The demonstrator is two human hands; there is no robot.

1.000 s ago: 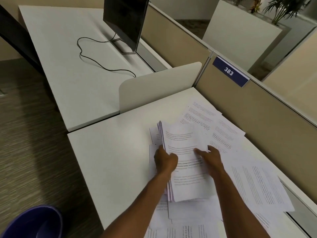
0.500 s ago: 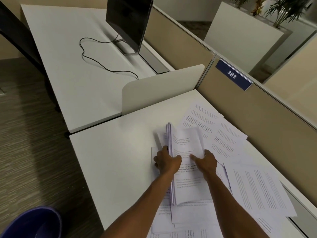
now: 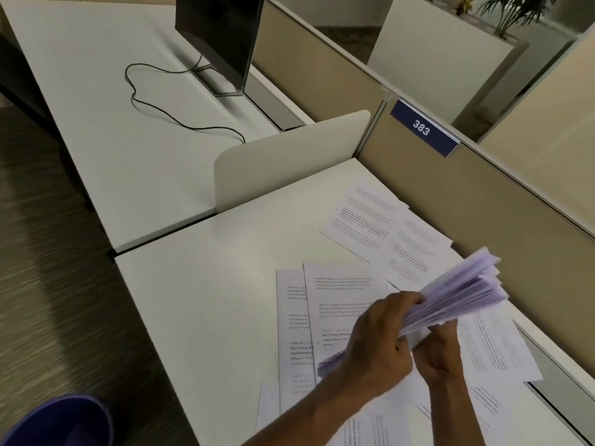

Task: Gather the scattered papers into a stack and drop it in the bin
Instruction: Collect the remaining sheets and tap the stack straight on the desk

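A thick stack of printed papers [image 3: 460,294] is lifted off the white desk [image 3: 206,300] and tilted, its fanned edges pointing up to the right. My left hand [image 3: 381,341] grips the stack's near side from above. My right hand [image 3: 439,354] holds it from underneath. Several loose printed sheets stay flat on the desk: two overlapping ones [image 3: 335,304] left of my hands, others [image 3: 373,217] toward the partition, and more [image 3: 495,346] on the right. A blue bin [image 3: 61,423] stands on the floor at the lower left.
A low white divider [image 3: 289,156] separates this desk from the neighbouring one, which carries a dark monitor [image 3: 222,37] and a loose cable [image 3: 161,107]. A beige partition [image 3: 483,204] with a "383" plate [image 3: 421,127] runs along the right.
The stack has been lifted from the desk and swung to the right, tilting upward. Both hands moved right with it, uncovering the two sheets beneath.
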